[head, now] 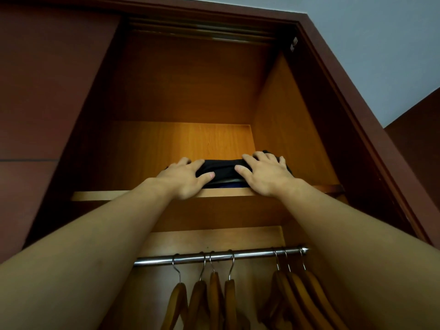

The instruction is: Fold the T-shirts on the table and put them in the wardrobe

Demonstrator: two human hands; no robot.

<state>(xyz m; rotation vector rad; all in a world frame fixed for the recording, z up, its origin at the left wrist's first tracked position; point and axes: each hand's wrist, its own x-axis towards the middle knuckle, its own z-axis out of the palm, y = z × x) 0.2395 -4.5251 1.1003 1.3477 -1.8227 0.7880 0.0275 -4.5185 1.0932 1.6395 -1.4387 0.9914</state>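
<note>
Main risk: the folded dark T-shirt is seated right at the front lip of the shelf. If let go here, it could be dragged back out as the palms are withdrawn, or left overhanging and tipped onto the rail and hangers below the wrists. The fold could also be rucked or opened if it is pushed deeper with uneven pressure, one hand leading the other. A thin blue edge is seen under the T-shirt, between the two thumbs. Whether it is a second garment cannot be told, but if so it could be skewed by the push. State: left hand is spread and laid flat over the T-shirt's left end, thumb pressed on the front face. The right hand is spread the same way over the right end, thumb on the front. Nothing is pinched, as far as can be judged. The T-shirt is spanned between the two hands, under the fingers, its middle exposed between the thumbs. Bare shelf is left beyond the fingertips, so a deeper push is judged to be needed.
</note>
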